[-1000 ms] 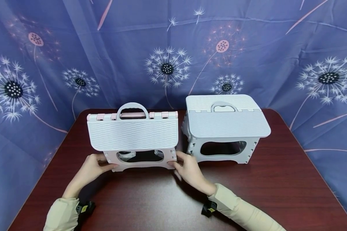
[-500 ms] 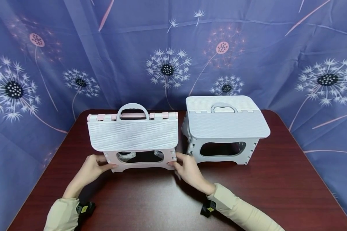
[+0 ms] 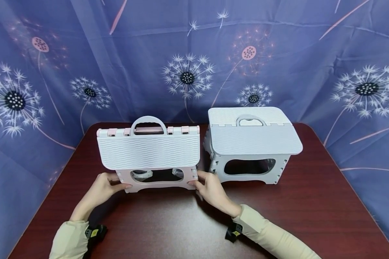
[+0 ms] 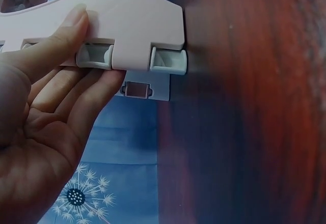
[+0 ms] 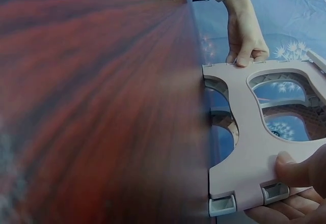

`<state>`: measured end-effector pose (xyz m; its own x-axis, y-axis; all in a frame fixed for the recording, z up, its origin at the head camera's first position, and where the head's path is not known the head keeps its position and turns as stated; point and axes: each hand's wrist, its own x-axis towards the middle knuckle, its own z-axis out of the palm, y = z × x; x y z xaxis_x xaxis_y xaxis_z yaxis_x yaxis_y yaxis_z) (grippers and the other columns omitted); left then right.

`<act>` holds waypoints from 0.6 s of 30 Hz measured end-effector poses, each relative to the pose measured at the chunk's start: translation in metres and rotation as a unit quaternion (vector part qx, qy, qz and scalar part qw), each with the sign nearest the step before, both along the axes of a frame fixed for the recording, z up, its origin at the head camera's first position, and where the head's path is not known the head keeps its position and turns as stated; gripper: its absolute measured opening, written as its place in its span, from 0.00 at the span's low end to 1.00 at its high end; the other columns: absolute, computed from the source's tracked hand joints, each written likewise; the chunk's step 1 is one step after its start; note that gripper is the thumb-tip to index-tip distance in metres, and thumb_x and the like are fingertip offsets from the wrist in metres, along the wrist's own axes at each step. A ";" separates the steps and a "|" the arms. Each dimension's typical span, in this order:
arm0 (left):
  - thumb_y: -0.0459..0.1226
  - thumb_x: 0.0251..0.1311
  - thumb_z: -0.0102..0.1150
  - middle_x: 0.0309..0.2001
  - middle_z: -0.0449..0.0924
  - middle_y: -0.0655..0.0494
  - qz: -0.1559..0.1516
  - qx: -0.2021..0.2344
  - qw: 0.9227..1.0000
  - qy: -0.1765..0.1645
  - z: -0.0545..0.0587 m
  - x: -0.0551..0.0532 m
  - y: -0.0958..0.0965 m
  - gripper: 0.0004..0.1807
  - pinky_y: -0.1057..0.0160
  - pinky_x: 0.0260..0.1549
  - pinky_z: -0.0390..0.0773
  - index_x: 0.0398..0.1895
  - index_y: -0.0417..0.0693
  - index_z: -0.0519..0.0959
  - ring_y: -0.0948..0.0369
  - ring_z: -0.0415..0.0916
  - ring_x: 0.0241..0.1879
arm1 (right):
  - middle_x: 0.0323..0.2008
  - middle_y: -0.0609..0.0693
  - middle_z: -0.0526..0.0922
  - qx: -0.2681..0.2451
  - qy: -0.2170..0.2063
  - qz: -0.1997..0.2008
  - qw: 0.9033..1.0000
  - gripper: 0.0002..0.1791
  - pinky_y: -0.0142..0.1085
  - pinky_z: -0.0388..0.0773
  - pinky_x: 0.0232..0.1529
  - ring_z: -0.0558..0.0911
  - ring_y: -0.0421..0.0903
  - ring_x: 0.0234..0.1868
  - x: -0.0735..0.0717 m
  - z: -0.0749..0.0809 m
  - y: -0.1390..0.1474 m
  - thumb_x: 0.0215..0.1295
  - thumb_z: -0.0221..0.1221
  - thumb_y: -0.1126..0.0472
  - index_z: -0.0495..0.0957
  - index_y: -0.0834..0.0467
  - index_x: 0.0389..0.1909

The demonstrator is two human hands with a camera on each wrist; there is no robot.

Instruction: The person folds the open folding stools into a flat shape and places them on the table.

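A partly folded white and pink folding stool point(image 3: 149, 151) stands on the table at the left, its arched handle up and its top sloping down toward me. My left hand point(image 3: 101, 190) grips the left edge of its front leg panel, thumb in front and fingers behind. On the opposite edge my right hand point(image 3: 214, 190) pinches the same panel. In the left wrist view the pale pink leg panel point(image 4: 137, 15) shows its white hinge pieces. The right wrist view shows the panel point(image 5: 244, 147) with its oval opening, held from both ends.
A second folding stool point(image 3: 256, 140), white and grey, stands unfolded at the right, close to my right hand. Under both lies a dark red wooden table point(image 3: 168, 223). Behind the table's far edge hangs a blue curtain point(image 3: 142, 54) with dandelions.
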<state>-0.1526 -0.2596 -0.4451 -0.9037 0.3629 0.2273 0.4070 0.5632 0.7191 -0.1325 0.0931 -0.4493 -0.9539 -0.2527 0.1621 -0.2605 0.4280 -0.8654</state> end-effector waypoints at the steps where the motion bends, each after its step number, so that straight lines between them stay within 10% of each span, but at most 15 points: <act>1: 0.29 0.47 0.71 0.31 0.88 0.53 -0.001 -0.001 1.000 0.000 0.000 0.000 0.000 0.07 0.73 0.26 0.76 0.31 0.42 0.86 0.77 0.79 0.31 | 0.18 0.55 0.84 0.000 0.002 0.000 1.000 0.06 0.30 0.69 0.12 0.74 0.51 0.06 0.000 0.000 0.000 0.61 0.63 0.65 0.82 0.59 0.39; 18: 0.30 0.49 0.71 0.32 0.88 0.57 -0.023 0.014 1.000 -0.011 0.001 -0.003 -0.001 0.07 0.74 0.28 0.76 0.34 0.41 0.86 0.77 0.79 0.33 | 0.22 0.51 0.86 0.010 0.015 -0.009 1.000 0.07 0.28 0.71 0.15 0.72 0.42 0.05 -0.002 -0.001 0.001 0.60 0.64 0.64 0.83 0.58 0.39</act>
<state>-0.1551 -0.2605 -0.4441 -0.8912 0.3981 0.2173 0.4155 0.5245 0.7432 -0.1340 0.0938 -0.4505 -0.9529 -0.2395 0.1861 -0.2789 0.4507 -0.8480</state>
